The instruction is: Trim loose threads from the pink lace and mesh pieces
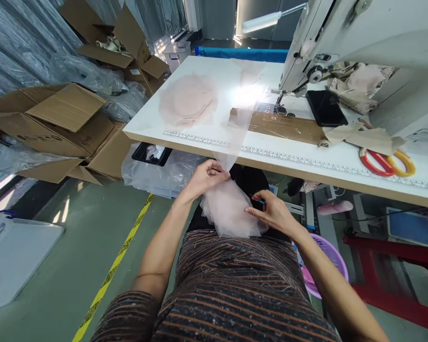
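Note:
A sheer pale pink tulle strip [238,135] runs down from the table top over its front edge. My left hand [209,178] pinches it just below the edge, thumb against fingers. More tulle [230,211] lies in loose layers across my lap. To the right of it is my right hand [274,211], fingers curled, its thumb at the fabric's side. A small dark and blue item shows between that thumb and forefinger, too small to name. On the table's left part rests a round, flat pile of the same tulle [190,102].
The sewing machine [316,61] stands at the right, its lamp lit. Near it are a black phone [326,108], a brown strip [288,127] and red-and-yellow-handled scissors [387,162]. Cardboard boxes [64,118] are at left. A purple basket [330,259] and red stool [395,275] stand below right.

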`<state>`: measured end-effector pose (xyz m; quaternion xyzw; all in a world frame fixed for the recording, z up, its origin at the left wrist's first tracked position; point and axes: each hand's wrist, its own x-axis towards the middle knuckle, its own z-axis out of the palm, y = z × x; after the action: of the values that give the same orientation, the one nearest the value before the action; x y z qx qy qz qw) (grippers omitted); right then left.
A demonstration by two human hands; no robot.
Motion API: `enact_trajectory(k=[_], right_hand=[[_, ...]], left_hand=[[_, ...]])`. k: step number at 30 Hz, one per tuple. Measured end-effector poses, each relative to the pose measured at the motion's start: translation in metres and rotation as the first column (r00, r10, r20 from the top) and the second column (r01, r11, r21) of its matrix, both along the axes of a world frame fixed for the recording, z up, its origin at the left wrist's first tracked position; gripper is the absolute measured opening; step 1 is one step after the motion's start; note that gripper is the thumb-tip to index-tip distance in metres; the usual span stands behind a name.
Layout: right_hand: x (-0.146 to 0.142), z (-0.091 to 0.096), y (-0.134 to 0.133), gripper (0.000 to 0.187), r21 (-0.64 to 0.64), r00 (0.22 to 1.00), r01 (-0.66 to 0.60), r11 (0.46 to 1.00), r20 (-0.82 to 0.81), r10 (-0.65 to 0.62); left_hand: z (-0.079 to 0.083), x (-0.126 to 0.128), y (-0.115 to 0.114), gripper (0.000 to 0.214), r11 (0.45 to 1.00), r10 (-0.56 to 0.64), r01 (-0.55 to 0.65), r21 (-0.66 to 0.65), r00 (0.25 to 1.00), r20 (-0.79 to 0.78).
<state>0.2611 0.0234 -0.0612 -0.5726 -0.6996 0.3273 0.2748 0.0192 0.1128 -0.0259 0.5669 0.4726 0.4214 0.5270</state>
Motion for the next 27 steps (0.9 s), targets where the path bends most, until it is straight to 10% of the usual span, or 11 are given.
enact_trajectory(k=[6,14,19,24,27], right_hand=[[-0.022,0.002,0.028,0.044,0.049,0.933,0.152,0.987,-0.337,-0.127],[-0.059,0.008,0.049,0.059,-0.06,0.825,0.116,0.991,-0.551,-0.13],[-0.068,0.015,0.048,0.041,0.049,0.851,0.179,0.983,-0.509,-0.13],[-0.06,0.022,0.027,0.025,0.127,0.902,0.036,0.991,-0.431,0.023],[-0.056,0.028,0.008,0.024,0.144,0.907,-0.094,0.985,-0.397,0.144]], left_hand=[[0.01,0.016,0.006,0.042,0.976,0.219,-0.205,-0.079,0.943,0.249],[-0.039,0.02,-0.062,0.041,0.862,0.146,0.104,-0.496,0.886,0.441],[-0.046,0.015,-0.071,0.042,0.948,-0.002,0.07,-0.31,0.977,0.215],[-0.034,-0.01,-0.047,0.052,0.914,0.388,-0.381,0.142,0.922,-0.021],[-0.019,-0.018,-0.033,0.053,0.917,0.199,-0.137,0.375,0.971,-0.13]])
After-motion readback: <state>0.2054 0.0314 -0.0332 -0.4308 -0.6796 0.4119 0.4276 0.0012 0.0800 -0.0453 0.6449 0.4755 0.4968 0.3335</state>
